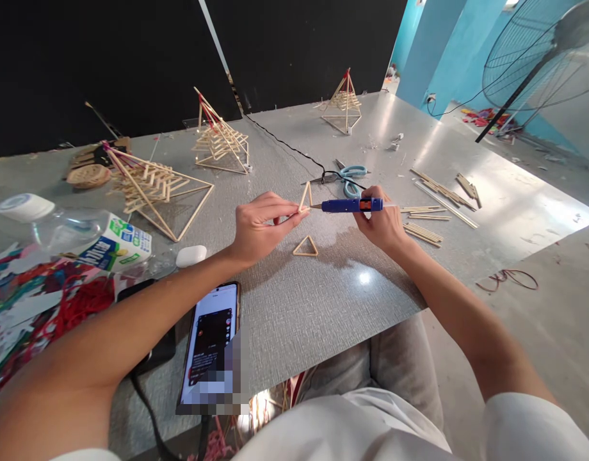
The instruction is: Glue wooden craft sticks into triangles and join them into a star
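My left hand (266,224) pinches a small triangle of wooden sticks (308,195) by its lower corner, raised above the table. In my right hand (379,221) is a blue hot glue gun (345,205) with an orange part, its fingers wrapped round the handle. The gun's nozzle points left and meets, or nearly meets, the triangle's corner between my left fingertips. Below the hands a second small stick triangle (306,246) lies flat on the table. Behind the glue gun rest light-blue-handled scissors (352,179), with the black cord running past them.
Stick pyramid frames (155,186) stand at the left and back. Bundles of loose sticks (424,234) lie at right. A plastic bottle (83,234), a white earphone case (191,256) and a phone (212,346) are on the left. A large fan (529,64) stands beyond the table.
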`<action>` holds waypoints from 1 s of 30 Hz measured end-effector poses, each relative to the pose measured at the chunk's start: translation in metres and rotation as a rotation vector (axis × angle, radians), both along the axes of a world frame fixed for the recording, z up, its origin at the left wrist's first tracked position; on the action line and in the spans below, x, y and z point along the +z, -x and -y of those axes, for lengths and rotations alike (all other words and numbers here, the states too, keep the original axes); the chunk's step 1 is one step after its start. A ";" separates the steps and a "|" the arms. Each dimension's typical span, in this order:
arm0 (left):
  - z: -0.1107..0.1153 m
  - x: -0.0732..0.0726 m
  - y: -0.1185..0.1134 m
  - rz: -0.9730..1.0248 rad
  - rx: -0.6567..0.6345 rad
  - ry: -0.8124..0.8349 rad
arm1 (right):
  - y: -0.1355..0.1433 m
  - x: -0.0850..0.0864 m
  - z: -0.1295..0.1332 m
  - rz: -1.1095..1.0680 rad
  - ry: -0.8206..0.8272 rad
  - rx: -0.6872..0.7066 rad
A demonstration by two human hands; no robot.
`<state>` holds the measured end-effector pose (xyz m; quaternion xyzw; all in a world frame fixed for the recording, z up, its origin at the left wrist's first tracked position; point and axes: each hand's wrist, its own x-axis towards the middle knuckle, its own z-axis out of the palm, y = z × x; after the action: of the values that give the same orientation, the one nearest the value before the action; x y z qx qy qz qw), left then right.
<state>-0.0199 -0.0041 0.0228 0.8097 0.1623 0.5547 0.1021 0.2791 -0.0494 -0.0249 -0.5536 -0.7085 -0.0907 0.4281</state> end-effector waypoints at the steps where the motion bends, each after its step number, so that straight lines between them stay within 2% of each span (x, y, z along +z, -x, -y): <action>1: 0.000 0.000 0.000 0.013 -0.009 -0.005 | 0.000 0.000 0.000 -0.003 -0.004 0.004; 5: 0.001 0.000 -0.002 0.061 -0.032 0.034 | 0.000 0.000 0.000 0.004 -0.018 -0.004; 14: 0.002 0.000 -0.003 0.144 -0.003 0.324 | 0.000 0.000 0.000 0.028 -0.025 -0.007; 21: -0.003 -0.005 -0.004 0.218 0.040 0.509 | 0.001 0.001 0.001 0.036 0.006 -0.002; 25: -0.004 -0.005 -0.004 0.216 0.008 0.483 | 0.000 0.000 0.000 0.016 -0.024 -0.016; 30: 0.000 -0.005 -0.004 0.153 -0.080 0.307 | 0.000 0.000 0.000 0.060 -0.049 -0.011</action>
<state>-0.0160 -0.0039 0.0181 0.7459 0.2047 0.5787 0.2584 0.2791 -0.0495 -0.0248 -0.5437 -0.7157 -0.1271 0.4196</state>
